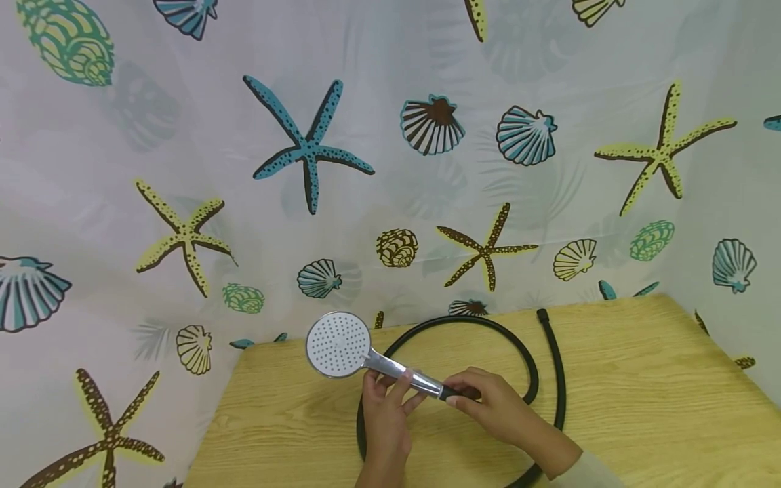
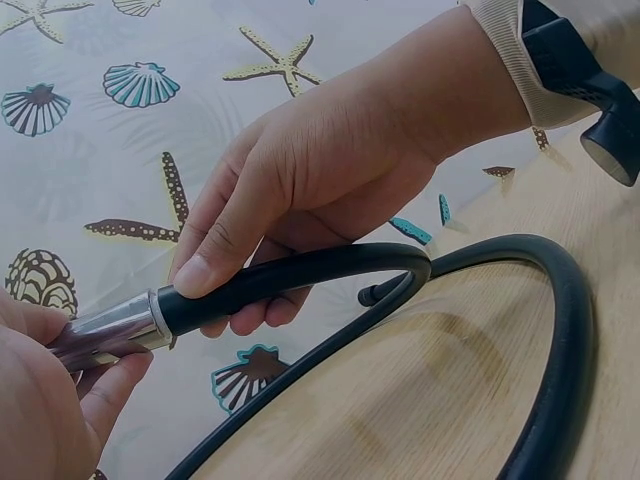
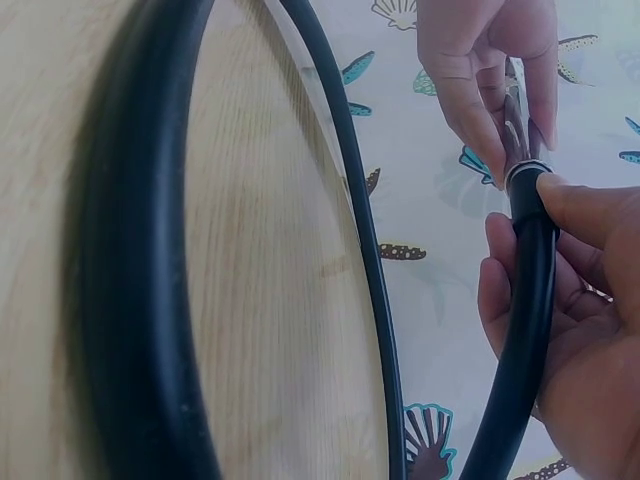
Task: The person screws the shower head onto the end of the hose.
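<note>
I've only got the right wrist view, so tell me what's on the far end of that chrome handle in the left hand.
Observer: A round white shower head.
Operator: Where's the loose end of the hose?
Observer: That loose end is by the back edge of the table.
Operator: Anything worn above the right hand?
Observer: Yes, a pale sleeve.

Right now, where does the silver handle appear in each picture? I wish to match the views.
Head: the handle is below centre, in the left hand.
Left wrist: the handle is at lower left, partly covered.
Right wrist: the handle is at upper right, partly covered.
Shared landmark: the black hose, at the handle's end in all three.
</note>
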### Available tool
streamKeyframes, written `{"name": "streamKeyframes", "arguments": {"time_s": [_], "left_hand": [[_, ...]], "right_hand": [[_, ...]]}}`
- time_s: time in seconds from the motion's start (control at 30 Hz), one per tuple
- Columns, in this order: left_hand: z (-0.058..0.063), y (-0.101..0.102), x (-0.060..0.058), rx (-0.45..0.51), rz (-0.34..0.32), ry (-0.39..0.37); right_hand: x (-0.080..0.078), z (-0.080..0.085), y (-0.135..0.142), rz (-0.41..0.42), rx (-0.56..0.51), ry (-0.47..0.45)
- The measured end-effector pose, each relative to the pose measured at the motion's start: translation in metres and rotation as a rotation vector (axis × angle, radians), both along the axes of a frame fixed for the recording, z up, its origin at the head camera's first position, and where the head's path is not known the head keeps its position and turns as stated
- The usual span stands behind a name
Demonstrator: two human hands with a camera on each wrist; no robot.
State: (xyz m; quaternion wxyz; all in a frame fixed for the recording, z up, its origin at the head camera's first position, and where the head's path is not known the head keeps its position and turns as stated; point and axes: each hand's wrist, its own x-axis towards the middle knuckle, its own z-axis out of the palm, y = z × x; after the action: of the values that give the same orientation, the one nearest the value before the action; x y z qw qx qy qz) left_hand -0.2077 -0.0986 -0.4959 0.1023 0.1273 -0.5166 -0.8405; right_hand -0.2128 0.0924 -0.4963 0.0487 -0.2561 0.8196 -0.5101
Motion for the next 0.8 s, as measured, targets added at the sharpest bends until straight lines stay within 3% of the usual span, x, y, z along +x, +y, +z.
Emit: {"name": "streamKeyframes", "arguments": {"time_s": [0.57, 0.8], "left_hand": [[0.0002, 0.0014, 0.0001, -0.011, -0.003, -0.004], [0.0025, 0.0023, -0.0001, -0.007, 0.007, 0.004]], "right_hand": [[-0.0006, -0.0037, -0.0007, -0.027, -0.016, -0.054], [-0.0013, -0.0089, -0.0015, -0.062, 0.038, -0.004]]}}
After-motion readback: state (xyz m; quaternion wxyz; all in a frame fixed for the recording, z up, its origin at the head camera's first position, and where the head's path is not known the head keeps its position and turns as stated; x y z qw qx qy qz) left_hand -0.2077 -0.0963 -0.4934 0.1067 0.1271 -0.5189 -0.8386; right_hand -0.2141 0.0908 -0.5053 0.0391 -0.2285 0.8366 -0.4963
